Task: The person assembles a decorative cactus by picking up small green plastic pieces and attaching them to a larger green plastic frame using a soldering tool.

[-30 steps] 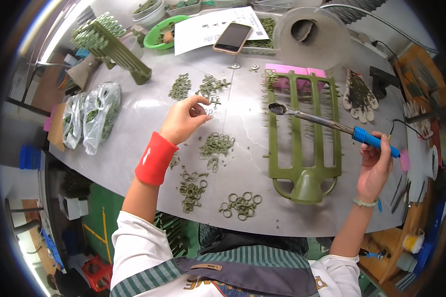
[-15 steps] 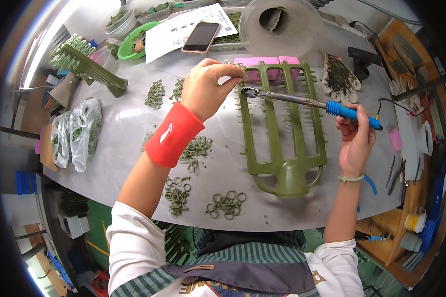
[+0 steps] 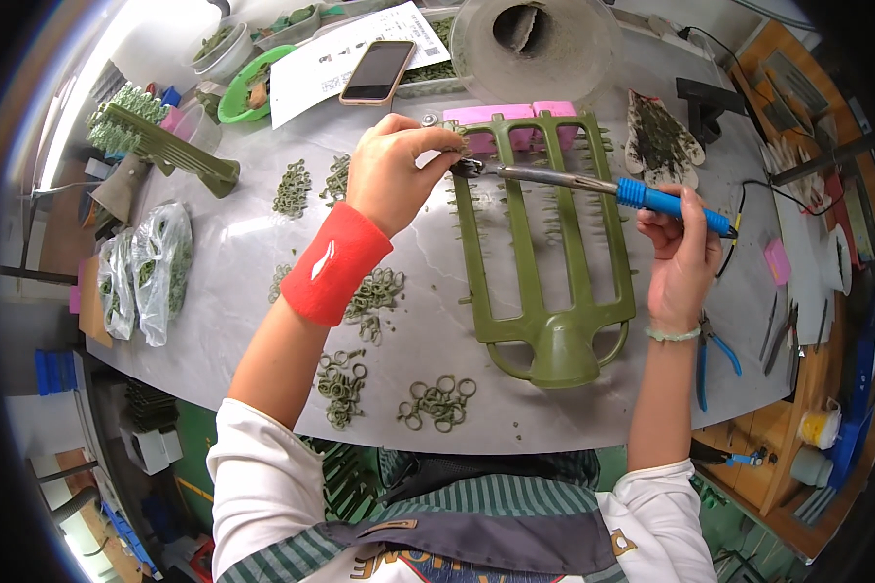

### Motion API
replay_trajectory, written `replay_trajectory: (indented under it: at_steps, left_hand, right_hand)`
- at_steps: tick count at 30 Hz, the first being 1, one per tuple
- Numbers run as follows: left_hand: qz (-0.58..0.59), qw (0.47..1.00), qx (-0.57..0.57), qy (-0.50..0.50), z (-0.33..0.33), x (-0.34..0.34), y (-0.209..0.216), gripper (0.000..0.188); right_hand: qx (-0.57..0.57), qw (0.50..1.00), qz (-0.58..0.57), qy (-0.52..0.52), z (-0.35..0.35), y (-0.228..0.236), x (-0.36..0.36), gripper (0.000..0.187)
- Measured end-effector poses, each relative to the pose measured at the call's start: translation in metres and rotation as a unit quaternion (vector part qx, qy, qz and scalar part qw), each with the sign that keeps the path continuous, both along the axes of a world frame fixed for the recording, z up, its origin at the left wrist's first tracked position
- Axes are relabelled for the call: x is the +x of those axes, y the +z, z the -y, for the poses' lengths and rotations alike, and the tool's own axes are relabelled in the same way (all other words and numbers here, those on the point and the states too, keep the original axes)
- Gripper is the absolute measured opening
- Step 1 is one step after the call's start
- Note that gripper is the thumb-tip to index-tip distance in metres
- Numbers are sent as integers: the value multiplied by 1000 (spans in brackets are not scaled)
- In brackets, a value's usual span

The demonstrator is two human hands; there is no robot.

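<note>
My left hand, with a red wristband, pinches something too small to make out at the far left corner of an olive-green rack. This rack lies flat, with long bars, small prongs along them and a cup-shaped end facing me. In my right hand is a blue-handled soldering iron, held across the rack. Its dark, spoon-like tip is just below my left fingertips; whether they touch cannot be seen. Pink blocks prop the rack's far end. Small green rings lie in heaps to the left.
A phone rests on a paper sheet at the back, near a round translucent container. Rightward are a stained glove and blue-handled pliers. Plastic bags and a loaded green rack stand left.
The iron's tip has moved left and up to my left fingertips. My right hand has shifted slightly left with it. The whole view has shifted a little.
</note>
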State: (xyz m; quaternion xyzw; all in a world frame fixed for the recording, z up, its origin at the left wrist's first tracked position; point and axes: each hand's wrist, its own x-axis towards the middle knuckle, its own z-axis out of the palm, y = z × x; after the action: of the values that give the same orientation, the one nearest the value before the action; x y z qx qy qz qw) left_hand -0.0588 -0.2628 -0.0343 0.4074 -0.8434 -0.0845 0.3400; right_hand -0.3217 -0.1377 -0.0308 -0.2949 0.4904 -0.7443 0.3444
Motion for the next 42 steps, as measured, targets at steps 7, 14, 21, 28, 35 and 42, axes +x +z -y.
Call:
replay_trajectory:
  at_steps: [7, 14, 21, 28, 35, 42]
  left_hand:
    - [29, 999, -27, -13, 2, 13, -3, 17]
    - [-141, 973, 159, 92, -7, 112, 22, 17]
    - [23, 920, 336, 200, -55, 233, -26, 25]
    - [84, 895, 345, 269, -62, 229, -39, 34]
    - [-121, 894, 383, 197, -65, 233, -42, 17]
    - [-217, 884, 401, 97, -65, 142, 11, 19]
  right_hand:
    - [14, 1000, -15, 11, -11, 11, -4, 24]
    - [37, 999, 3, -13, -29, 10, -18, 28]
    - [56, 998, 6, 1, -35, 16, -10, 28]
    - [52, 999, -3, 0, -39, 22, -6, 29]
    - [47, 999, -1, -6, -41, 24, -3, 29]
    - [44, 998, -16, -30, -37, 27, -3, 29]
